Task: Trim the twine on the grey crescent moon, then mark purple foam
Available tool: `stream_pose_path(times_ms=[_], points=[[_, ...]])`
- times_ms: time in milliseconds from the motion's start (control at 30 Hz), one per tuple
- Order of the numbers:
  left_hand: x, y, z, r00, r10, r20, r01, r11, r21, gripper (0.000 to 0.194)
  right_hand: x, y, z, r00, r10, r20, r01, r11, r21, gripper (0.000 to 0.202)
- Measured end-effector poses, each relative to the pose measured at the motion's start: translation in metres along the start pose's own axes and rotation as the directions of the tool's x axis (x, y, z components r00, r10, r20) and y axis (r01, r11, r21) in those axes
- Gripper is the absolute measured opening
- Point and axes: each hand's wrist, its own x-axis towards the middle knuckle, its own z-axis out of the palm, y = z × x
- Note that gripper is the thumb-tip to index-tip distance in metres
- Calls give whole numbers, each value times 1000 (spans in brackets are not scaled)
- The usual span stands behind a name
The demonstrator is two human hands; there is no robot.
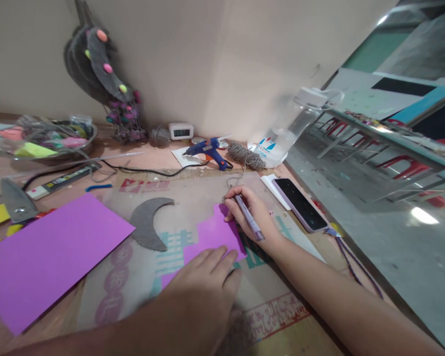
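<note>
A cut piece of purple paper (pixel 209 232) with a stepped left edge lies on the printed cardboard mat. My left hand (pixel 205 272) rests on its near part, fingers stretched out and flat. In my right hand (pixel 259 212) is a purple pen (pixel 249 217), its lower end at the paper's far end, with the tip hidden by the fingers. A grey crescent cutout (pixel 143 225) lies flat to the left of that paper. Farther left is a large purple sheet (pixel 59 252), its corner close to the crescent.
Behind the mat sit a blue glue gun (pixel 207 151), grey yarn (pixel 244 154), a white digital clock (pixel 181 131) and a water bottle (pixel 287 131). A phone (pixel 300 205) lies right, near the table edge. Scissors (pixel 20 205), a power strip (pixel 65 180) and a filled bowl (pixel 91 141) are left.
</note>
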Motion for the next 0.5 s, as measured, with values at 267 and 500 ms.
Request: stream_pose_path(times_ms=[267,500], points=[[-1,5,1,987,-132,-92,151,960,237,51,0,-3,2,1000,-11,5,11,999,-36,14],[15,1,17,985,-169,-29,171,945,278,60,10,18,-19,940,-336,-51,284,860,-423,12]])
